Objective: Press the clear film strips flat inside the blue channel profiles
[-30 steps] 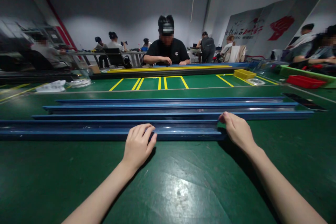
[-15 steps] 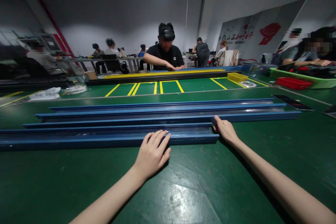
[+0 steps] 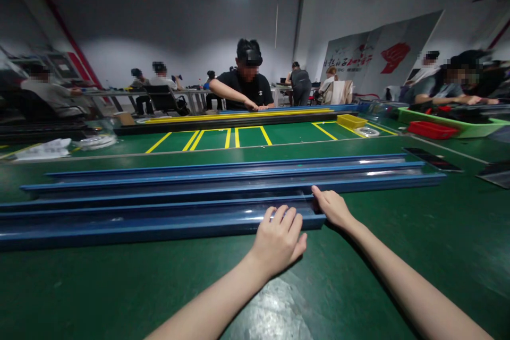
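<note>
Nearest me lies a long blue channel-shaped profile (image 3: 159, 229), its right end close to my hands. My left hand (image 3: 277, 239) rests over its near wall, fingers spread and reaching into the trough, thumb apart on the near side. At the right end of the same profile, my right hand (image 3: 333, 208) is closed around the end, thumb on top; its other fingers are mostly hidden. Just behind lie more blue profiles (image 3: 382, 186), side by side and parallel, reaching farther right.
The green table (image 3: 131, 292) carries a phone (image 3: 432, 159) at right. Farther back are yellow strips (image 3: 239, 116), a yellow tray (image 3: 353, 121), a red tray (image 3: 432, 129), a green bin (image 3: 470, 128) and white papers (image 3: 43, 150). A person (image 3: 247, 82) works opposite; others sit behind.
My left hand has slid right along the near profile, closer to my right hand. My right hand stays at the profile's end. The view has shifted slightly.
</note>
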Demonstrator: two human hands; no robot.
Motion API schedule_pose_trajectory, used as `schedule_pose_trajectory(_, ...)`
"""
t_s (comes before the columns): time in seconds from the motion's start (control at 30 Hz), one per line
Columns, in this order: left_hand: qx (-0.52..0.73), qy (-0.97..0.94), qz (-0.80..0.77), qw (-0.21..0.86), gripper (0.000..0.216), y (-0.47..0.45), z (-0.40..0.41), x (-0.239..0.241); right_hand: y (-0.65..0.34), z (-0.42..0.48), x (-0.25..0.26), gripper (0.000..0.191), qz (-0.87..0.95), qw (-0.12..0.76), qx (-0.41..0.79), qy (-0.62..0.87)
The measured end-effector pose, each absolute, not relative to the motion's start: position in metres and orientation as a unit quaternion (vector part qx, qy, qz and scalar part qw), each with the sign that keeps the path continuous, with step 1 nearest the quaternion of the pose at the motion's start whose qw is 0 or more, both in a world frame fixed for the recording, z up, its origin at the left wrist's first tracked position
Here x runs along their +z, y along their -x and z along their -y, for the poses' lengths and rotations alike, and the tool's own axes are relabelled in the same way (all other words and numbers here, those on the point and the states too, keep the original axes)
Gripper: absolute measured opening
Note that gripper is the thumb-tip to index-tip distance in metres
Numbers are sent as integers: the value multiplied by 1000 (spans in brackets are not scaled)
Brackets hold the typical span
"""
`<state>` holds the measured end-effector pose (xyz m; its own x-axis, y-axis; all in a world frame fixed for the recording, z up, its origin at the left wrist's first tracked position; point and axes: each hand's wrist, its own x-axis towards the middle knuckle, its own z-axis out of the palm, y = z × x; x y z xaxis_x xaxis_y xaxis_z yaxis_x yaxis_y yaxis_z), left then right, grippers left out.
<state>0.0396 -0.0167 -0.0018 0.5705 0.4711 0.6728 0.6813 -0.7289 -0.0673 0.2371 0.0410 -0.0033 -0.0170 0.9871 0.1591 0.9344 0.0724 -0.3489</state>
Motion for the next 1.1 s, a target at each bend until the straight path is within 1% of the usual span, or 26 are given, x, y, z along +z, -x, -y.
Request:
schedule_pose_trajectory(0.1, -317, 881, 312, 163, 33, -38, 17, -3, -239, -39, -1, 71, 706, 221, 164, 652)
schedule_pose_trajectory(0.23, -318, 885, 301, 162, 35, -33, 17, -3, -244, -37, 1, 65, 693, 281, 294, 596)
schedule_pose_trajectory(0.47, -321, 886, 292, 166, 34, -33, 17, -2, -241, -32, 10, 45, 694, 303, 397, 519)
schedule_pose_trajectory(0.63, -321, 887, 286, 169, 35, -32, 16, -3, -235, -28, 12, 37, 687, 292, 433, 506)
schedule_pose_trajectory(0.73, -322, 888, 278, 178, 35, -32, 16, -3, -229, -25, 13, 33, 679, 305, 448, 495)
schedule_pose_trajectory(0.97, -335, 870, 300, 203, 33, -30, 19, -1, -234, -25, 21, 37, 680, 306, 445, 495)
schedule_pose_trajectory(1.1, -324, 855, 335, 227, 34, -29, 20, 2, -253, -28, 22, 39, 671, 263, 475, 504)
